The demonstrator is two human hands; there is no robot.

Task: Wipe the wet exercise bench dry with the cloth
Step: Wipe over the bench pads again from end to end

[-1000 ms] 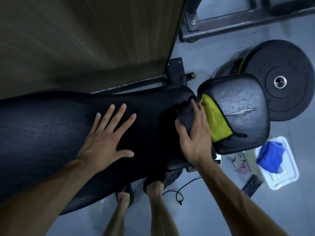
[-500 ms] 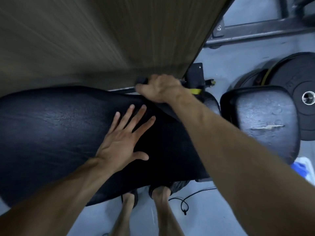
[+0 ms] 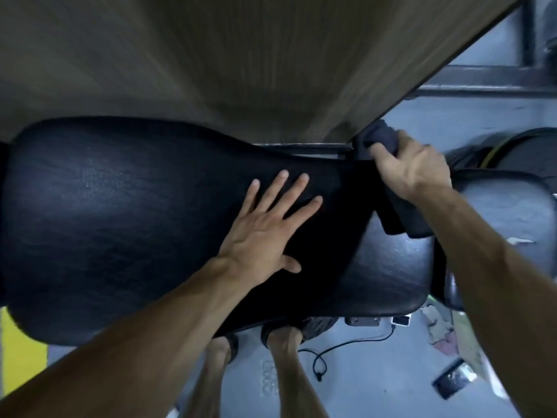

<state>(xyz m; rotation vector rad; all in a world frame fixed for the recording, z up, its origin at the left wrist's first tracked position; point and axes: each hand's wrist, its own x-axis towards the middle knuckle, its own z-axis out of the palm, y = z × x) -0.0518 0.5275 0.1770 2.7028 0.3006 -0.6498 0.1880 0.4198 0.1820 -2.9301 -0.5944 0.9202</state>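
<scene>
The black padded exercise bench [image 3: 120, 221] runs left to right across the middle of the view, its surface glistening. My left hand [image 3: 265, 227] lies flat on the pad with fingers spread, holding nothing. My right hand [image 3: 413, 167] is at the far edge of the bench near its narrow end, fingers closed on a dark cloth [image 3: 401, 215]. The cloth bunches above my knuckles and hangs down under my wrist onto the pad. The separate seat pad [image 3: 509, 212] lies to the right, partly hidden by my right forearm.
A wood-grain wall panel [image 3: 211, 55] rises right behind the bench. A black weight plate [image 3: 524, 146] and a metal frame [image 3: 482, 92] sit at the upper right. My feet [image 3: 283, 333], a black cable [image 3: 337, 348] and scraps lie on the grey floor below.
My right hand has slid with the cloth along the far edge of the bench, from above my left hand's fingers toward the narrow end. The left hand has stayed flat on the pad.
</scene>
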